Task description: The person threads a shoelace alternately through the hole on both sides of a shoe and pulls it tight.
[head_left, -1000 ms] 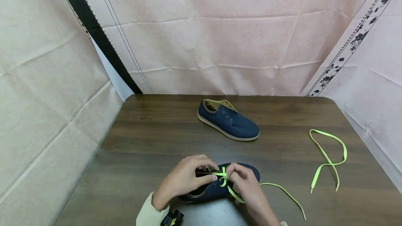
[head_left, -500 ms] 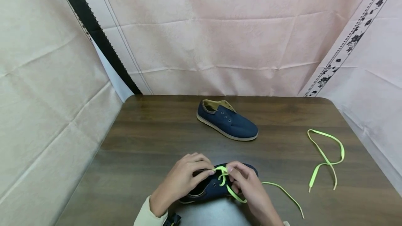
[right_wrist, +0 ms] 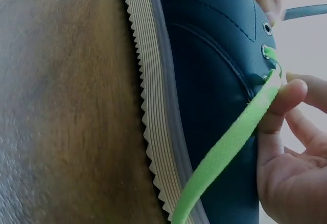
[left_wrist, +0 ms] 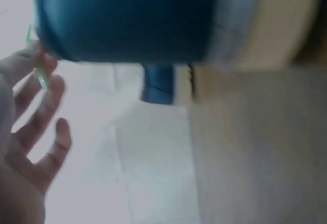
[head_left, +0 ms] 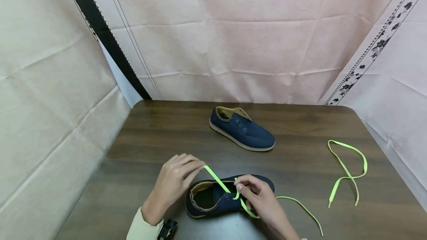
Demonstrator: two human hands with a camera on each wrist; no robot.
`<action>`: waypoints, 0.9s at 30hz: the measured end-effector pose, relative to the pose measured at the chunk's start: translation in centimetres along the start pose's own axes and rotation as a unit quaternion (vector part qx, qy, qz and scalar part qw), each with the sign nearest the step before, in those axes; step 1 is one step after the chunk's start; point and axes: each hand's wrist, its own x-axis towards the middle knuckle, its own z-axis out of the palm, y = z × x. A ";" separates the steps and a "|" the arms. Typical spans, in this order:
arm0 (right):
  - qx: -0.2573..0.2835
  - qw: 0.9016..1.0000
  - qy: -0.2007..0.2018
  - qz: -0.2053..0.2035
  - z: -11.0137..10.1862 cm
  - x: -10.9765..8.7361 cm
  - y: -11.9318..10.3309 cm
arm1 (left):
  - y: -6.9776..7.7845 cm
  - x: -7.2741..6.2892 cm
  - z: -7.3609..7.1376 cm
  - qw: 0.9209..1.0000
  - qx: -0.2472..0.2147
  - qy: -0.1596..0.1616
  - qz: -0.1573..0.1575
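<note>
A navy shoe (head_left: 227, 205) with a tan lining stands before me, toe to the right. A flat neon-green shoelace (head_left: 217, 179) runs through its eyelets. My left hand (head_left: 171, 179) pinches one stretch of it beyond the heel opening, drawn taut up and left. The left wrist view shows that hand (left_wrist: 23, 168) with a bit of green lace (left_wrist: 42, 78) between its fingers beside the shoe (left_wrist: 127, 19). My right hand (head_left: 261, 197) pinches the lace over the eyelets. In the right wrist view, its thumb lies against the lace (right_wrist: 240, 132) where it leaves the eyelets.
A second navy shoe (head_left: 243, 130), without a lace, stands farther back on the brown wooden table (head_left: 150, 140). Another green shoelace (head_left: 353, 175) lies looped at the right. A loose lace tail (head_left: 303, 208) trails from the near shoe. Pale cloth (head_left: 233, 47) hangs behind.
My left hand has moved up and left from the eyelets, drawing a length of lace out over the shoe opening. My right hand stays at the eyelets.
</note>
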 end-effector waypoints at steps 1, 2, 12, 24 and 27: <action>0.005 1.000 0.006 -0.002 0.1 0.0 0.0 | -0.3 -0.2 0.1 1.000 0.016 -0.017 -0.008; 0.013 1.000 0.012 -0.002 0.1 0.1 0.0 | -0.7 -0.4 0.3 0.999 0.030 -0.037 -0.018; 0.093 0.992 0.084 0.029 1.0 0.4 -0.6 | -1.0 -0.6 0.8 0.972 -0.045 -0.209 -0.099; 0.131 0.983 0.131 -0.014 1.8 0.1 -0.5 | 1.2 -0.1 1.4 0.954 -0.138 -0.239 -0.119; 0.114 0.985 0.130 -0.002 1.6 0.1 -0.4 | 1.1 -0.2 1.3 0.953 -0.143 -0.232 -0.133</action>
